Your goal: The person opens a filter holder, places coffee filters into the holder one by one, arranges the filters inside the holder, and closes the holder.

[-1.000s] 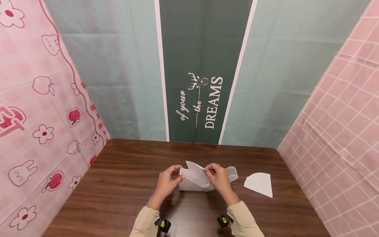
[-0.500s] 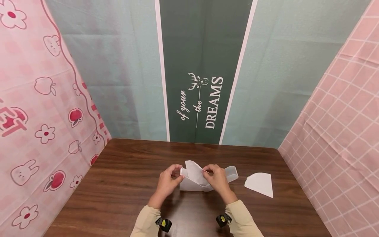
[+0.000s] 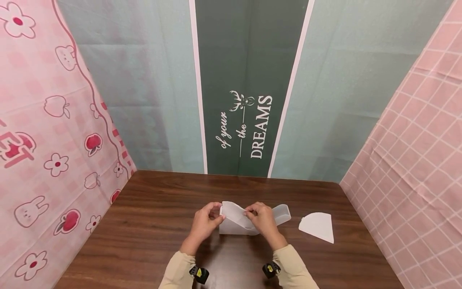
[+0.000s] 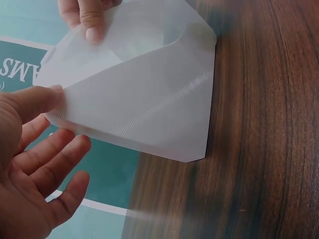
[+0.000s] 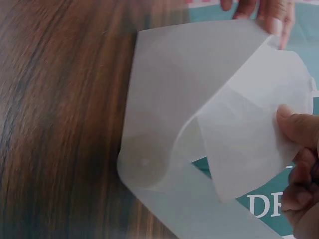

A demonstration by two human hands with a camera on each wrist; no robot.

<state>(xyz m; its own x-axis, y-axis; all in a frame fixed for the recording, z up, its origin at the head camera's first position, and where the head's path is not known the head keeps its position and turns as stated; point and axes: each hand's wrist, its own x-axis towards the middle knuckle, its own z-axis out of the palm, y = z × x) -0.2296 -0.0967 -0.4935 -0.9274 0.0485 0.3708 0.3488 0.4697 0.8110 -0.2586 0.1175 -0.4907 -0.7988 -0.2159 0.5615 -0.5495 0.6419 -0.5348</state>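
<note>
A whitish translucent plastic filter box (image 3: 234, 229) stands on the table with its hinged lid (image 3: 282, 216) swung out to the right. My left hand (image 3: 203, 224) grips the box's left end, thumb on the near wall in the left wrist view. Between thumb and fingers, my right hand (image 3: 264, 220) pinches a white coffee filter paper (image 5: 244, 139). The paper lies partly inside the box's slanted opening, and its lower corner hangs past the wall in the right wrist view. Another fan-shaped filter paper (image 3: 319, 227) lies flat on the table, right of the lid.
The brown wood-grain table (image 3: 144, 224) ends at a green and grey-blue curtain (image 3: 234, 60). A pink patterned cloth (image 3: 57, 132) hangs on the left, a pink checked one (image 3: 415, 168) on the right.
The filter paper has gone down and left into the box's opening, its raised tip now lower. My right hand has shifted slightly left with it; the left hand keeps its grip.
</note>
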